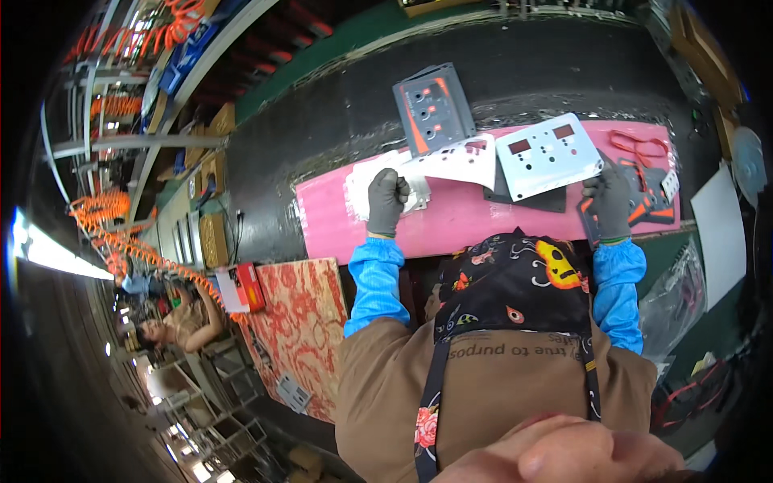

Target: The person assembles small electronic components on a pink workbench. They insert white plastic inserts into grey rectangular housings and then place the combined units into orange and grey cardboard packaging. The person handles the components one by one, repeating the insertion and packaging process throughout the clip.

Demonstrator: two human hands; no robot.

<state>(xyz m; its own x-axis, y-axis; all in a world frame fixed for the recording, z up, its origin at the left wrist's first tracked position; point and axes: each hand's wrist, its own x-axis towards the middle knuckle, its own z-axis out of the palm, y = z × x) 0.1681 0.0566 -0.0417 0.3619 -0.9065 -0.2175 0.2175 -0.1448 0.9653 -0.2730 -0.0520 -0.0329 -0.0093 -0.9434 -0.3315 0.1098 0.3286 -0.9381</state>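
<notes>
My left hand (386, 200), in a grey glove, is closed with its fingers pinched at the left end of a thin white sheet with cutouts (460, 163). The sheet curls up between that hand and a pale rectangular panel (547, 161) with two dark red windows and several small holes. My right hand (609, 201), also gloved, is closed on the panel's right corner and holds it tilted. Beneath the panel a dark grey plate (527, 198) partly shows. More white sheets (362, 182) lie beside and under my left hand.
A pink mat (322, 213) covers the near side of the black bench (278, 149). Dark grey panels with orange stripes (435, 109) are stacked beyond it. At right lie a red cord loop (640, 146) and more striped panels (654, 205). Another person (189, 322) sits far left.
</notes>
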